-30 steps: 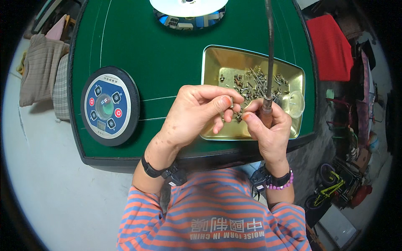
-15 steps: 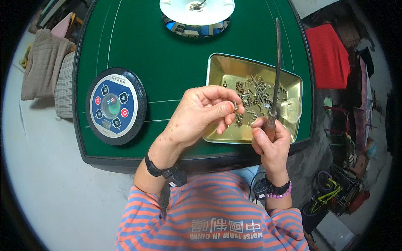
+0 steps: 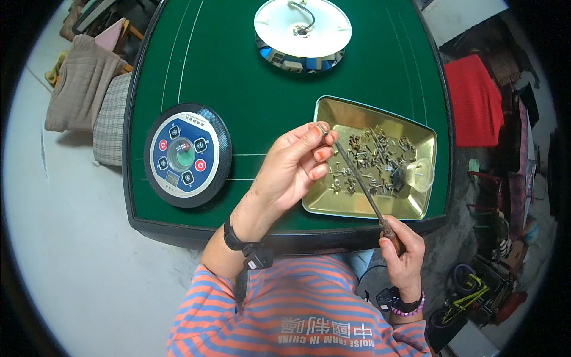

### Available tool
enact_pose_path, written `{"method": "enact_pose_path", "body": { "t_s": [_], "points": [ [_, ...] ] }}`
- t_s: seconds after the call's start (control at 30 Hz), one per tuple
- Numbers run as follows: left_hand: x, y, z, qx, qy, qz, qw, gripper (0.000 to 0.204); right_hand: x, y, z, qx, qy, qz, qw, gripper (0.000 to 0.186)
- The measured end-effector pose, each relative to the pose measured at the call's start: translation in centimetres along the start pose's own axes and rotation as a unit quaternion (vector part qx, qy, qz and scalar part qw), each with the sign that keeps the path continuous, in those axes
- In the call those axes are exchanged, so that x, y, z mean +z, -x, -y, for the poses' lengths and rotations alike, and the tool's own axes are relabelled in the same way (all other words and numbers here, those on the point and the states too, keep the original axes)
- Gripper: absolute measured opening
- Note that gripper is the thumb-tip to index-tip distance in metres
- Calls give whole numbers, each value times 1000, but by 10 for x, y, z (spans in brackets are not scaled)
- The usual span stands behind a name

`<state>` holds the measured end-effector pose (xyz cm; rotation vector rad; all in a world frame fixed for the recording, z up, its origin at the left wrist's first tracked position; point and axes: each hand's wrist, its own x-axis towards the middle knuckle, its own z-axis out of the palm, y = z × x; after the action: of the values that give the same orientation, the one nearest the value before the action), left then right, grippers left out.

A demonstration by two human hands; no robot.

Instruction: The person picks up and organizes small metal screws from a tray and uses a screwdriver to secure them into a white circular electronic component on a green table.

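A small metal screw (image 3: pixel 323 128) is pinched between the thumb and forefinger of my left hand (image 3: pixel 291 159), above the left side of the gold metal tin. In my right hand (image 3: pixel 403 253) is the handle of a long screwdriver (image 3: pixel 361 179), gripped near the table's front edge. Its dark shaft slants up and left across the tin, with the tip close to the screw; whether they touch I cannot tell. The tin (image 3: pixel 339 202) holds many loose screws (image 3: pixel 380 157) and a clear round plastic cup (image 3: pixel 420 175) at its right end.
On the green table (image 3: pixel 238 77), a round black-rimmed control panel (image 3: pixel 189 156) with buttons lies to the left. A white disc-shaped lamp part (image 3: pixel 285 27) sits on a round base at the back. Covered chairs (image 3: pixel 86 89) stand at left, a red cloth (image 3: pixel 473 101) at right.
The screwdriver has swung from upright to slanting left, its tip now near the screw in my left hand. My right hand has moved back toward me. The whole view has shifted slightly.
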<state>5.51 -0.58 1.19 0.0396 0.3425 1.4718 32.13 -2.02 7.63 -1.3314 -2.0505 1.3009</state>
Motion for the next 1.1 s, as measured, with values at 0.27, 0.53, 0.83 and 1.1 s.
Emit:
{"method": "enact_pose_path", "body": {
  "t_s": [0.27,0.53,0.83,1.1],
  "points": [
    [4,1,-1,-6,-36,-2,999,12,0,-3,5,-5,9,1,1000,34],
    [6,3,-2,13,-85,-22,996,14,1,-1,9,10,0,6,1000,34],
    [1,-4,-4,55,-165,-75,982,22,-15,-25,38,-61,179,21,982,35],
    [6,-19,-30,115,-101,-219,964,17,-42,-113,67,-127,232,149,953,29]
  ]
}}
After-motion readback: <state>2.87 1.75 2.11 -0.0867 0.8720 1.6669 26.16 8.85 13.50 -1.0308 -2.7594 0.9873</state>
